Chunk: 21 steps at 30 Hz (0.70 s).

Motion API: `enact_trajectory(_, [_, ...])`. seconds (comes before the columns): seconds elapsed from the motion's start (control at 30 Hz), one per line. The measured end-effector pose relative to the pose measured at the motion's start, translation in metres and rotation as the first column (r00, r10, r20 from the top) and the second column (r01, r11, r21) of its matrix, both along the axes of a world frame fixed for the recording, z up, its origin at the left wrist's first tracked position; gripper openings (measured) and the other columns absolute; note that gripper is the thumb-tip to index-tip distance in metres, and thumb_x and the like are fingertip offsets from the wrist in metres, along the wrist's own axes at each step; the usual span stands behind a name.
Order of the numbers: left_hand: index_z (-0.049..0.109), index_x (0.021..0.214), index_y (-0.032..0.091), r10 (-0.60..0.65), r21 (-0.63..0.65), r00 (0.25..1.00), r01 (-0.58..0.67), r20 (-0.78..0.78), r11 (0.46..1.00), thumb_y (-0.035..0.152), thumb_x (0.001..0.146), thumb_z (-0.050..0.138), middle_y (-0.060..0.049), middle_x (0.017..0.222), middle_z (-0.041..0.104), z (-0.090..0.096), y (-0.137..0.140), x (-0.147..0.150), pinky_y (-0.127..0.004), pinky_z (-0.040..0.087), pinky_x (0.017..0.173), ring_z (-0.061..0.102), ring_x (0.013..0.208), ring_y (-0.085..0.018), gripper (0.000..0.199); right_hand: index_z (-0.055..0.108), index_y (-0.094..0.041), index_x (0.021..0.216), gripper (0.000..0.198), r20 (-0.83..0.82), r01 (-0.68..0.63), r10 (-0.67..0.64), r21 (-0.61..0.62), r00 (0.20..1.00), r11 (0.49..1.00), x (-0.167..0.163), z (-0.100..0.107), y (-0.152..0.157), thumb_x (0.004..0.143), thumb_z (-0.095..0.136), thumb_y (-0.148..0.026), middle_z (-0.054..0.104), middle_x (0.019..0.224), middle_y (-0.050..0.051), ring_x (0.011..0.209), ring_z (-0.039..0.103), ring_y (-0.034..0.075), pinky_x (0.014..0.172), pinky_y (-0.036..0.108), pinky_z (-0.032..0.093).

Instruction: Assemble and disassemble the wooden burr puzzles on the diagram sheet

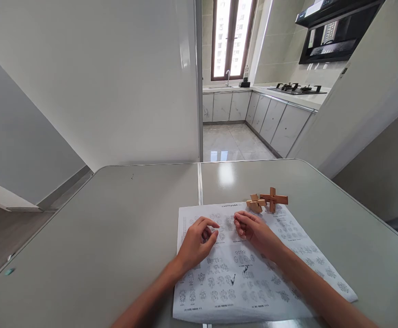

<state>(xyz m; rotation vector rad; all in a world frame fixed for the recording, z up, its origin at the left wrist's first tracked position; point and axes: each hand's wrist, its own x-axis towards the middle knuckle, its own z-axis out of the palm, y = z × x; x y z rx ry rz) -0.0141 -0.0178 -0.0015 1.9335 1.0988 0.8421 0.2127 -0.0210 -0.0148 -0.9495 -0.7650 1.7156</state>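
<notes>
A large printed sheet (pixel 226 298) with rows of small line diagrams lies on the table. Over its left half is my left hand (pixel 199 239), thumb and forefinger apart in a loose curve with nothing between them. To the right, my right hand (pixel 251 228) hovers over or rests on the paper; its fingers are curled in with the thumb against them, and no object shows in them. Just beyond that hand, at the sheet's far edge, sit a wooden cross-shaped interlocking puzzle (pixel 273 199) and a smaller, lighter wooden puzzle (pixel 255 203), close together.
The grey table (pixel 116 237) has a seam down its middle. A small green bit (pixel 9 271) lies near its left edge. White panels (pixel 133 91) stand behind the table. Through a doorway are a kitchen counter (pixel 263 93), a gas hob (pixel 297 89) and a window (pixel 233 41).
</notes>
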Motion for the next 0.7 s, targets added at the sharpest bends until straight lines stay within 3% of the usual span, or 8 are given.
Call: enact_trajectory(0.7, [0.069,0.102,0.023,0.006,-0.016,1.000,-0.006,0.000,1.000,0.028,0.097,0.059,-0.004,0.104,0.066,-0.0005,-0.0005,0.0001,-0.027,0.051,0.068,0.063,0.076,-0.014,0.012,0.068,-0.018,0.081,0.035,0.022,-0.009,0.009,-0.011,1.000,1.000,-0.0014,0.0044,-0.0014,0.082,0.085,-0.049,0.056,0.076,-0.001,0.062,0.046,0.010,0.056,0.023,0.040])
